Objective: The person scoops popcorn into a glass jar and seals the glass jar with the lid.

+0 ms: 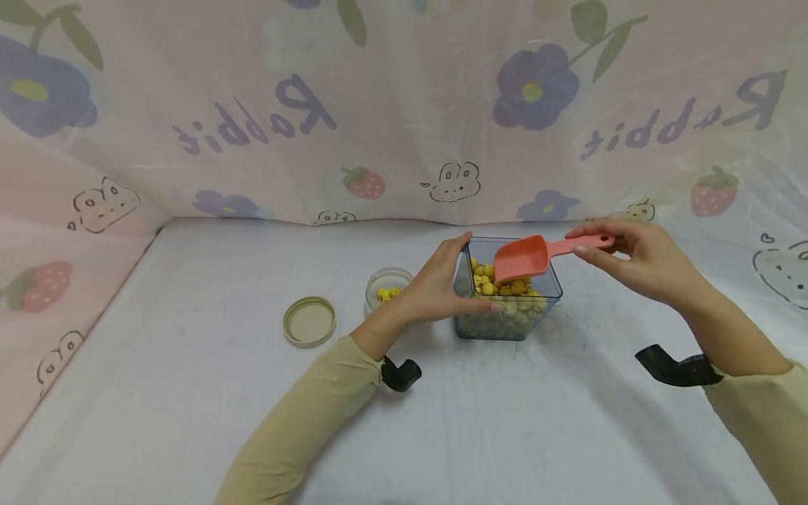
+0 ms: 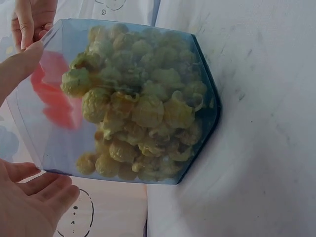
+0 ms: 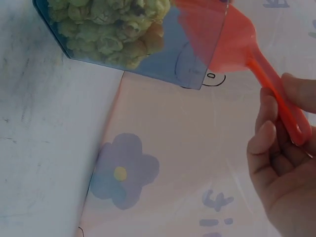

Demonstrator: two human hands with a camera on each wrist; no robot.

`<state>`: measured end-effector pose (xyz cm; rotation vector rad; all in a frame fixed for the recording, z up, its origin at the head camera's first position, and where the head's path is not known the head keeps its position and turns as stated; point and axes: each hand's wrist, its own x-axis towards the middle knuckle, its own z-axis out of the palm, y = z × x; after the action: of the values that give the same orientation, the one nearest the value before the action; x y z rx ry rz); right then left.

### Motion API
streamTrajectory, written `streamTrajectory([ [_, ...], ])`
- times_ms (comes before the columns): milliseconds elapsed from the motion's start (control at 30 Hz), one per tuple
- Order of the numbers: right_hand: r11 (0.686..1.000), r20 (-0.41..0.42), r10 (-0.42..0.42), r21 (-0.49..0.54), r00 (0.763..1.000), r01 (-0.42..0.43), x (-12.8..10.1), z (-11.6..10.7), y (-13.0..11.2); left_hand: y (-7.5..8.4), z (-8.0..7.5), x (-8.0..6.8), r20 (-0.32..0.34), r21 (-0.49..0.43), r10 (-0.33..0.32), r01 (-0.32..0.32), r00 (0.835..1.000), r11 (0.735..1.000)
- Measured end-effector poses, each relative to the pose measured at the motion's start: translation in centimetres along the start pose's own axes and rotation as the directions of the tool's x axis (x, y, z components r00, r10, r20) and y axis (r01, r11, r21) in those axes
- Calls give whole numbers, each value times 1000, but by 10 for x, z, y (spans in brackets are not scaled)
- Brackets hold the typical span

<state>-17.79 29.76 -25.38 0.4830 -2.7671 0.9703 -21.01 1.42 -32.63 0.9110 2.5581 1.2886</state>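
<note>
A clear bluish container (image 1: pixel 499 326), partly filled with yellow popcorn (image 2: pixel 143 108), stands on the table. My left hand (image 1: pixel 435 287) grips it, thumb along the near side and fingers at the left side by the rim. In my right hand (image 1: pixel 637 256) is the handle of a red scoop (image 1: pixel 522 258), pinched between thumb and fingers. The scoop's head dips inside the container's mouth, over the popcorn; in the left wrist view it shows through the clear wall.
Left of the container, partly behind my left forearm, is a small clear jar (image 1: pixel 372 287) with some popcorn in it. A round lid (image 1: pixel 309 321) lies further left on the white table (image 1: pixel 189 379). A printed curtain (image 1: pixel 391 105) rises behind the table.
</note>
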Motion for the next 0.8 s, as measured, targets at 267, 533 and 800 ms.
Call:
streamTrajectory([
  [267, 995, -11, -57, -87, 998, 56, 3, 1, -4, 2, 0, 2, 2, 22, -35, 35, 999, 999],
  [533, 944, -7, -225, -249, 974, 216, 9, 4, -11, 3, 1, 1, -1, -29, -46, 46, 999, 998],
  [800, 895, 13, -357, -283, 934, 346, 14, 10, -12, 0, 3, 1, -8, -100, -49, 48, 999, 994],
])
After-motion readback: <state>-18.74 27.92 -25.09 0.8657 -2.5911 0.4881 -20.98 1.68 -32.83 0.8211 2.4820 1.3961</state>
